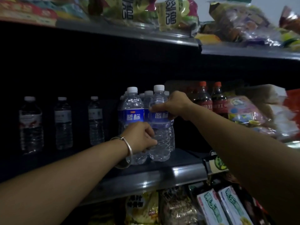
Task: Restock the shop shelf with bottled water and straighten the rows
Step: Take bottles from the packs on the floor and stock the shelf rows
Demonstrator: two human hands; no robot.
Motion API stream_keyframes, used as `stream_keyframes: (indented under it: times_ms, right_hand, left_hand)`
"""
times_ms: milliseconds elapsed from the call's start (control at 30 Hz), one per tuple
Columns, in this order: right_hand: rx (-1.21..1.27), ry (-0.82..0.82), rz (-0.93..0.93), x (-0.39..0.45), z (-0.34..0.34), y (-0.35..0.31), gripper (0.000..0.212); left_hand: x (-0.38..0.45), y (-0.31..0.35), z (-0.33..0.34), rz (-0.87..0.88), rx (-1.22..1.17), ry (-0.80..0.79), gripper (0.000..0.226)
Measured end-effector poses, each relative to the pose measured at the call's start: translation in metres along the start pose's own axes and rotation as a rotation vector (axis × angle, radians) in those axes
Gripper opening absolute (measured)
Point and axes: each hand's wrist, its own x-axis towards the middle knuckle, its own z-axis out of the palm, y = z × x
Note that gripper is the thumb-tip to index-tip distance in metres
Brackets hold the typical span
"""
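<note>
Two blue-label water bottles stand upright at the front of the middle shelf (162, 174), more of the same packed behind them. The front right bottle (159, 125) is the landmark.

Right hand (174, 105): arm reaches in from the lower right, wrist bent down, fingers curled round the landmark bottle at label height, thumb on its left side.

Left hand (140, 137): forearm rises from the lower left, a silver bangle (128, 147) on the wrist. Fingers curl against the lower body of the landmark bottle and pinch it, covering the lower part of the front left bottle (134, 114) just beside it.

Left of the landmark, well apart: three plain water bottles (63, 122) spaced in a row, in deep shadow. Right of it: two dark soda bottles (211, 101) with red caps, then soft snack packs (246, 112). Above it: an upper shelf with snack bags (177, 13).
</note>
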Motion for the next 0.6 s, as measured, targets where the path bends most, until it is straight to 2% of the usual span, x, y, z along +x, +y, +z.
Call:
stream_keyframes:
  times_ms: [333, 600]
  right_hand:
    - [0.02, -0.013, 0.004, 0.014, 0.013, 0.001, 0.075]
    - [0.072, -0.054, 0.046, 0.007, 0.014, 0.001, 0.069]
  left_hand:
    - [0.003, -0.01, 0.006, 0.003, 0.047, -0.006, 0.017]
    - [0.003, -0.013, 0.006, 0.024, 0.058, -0.007, 0.015]
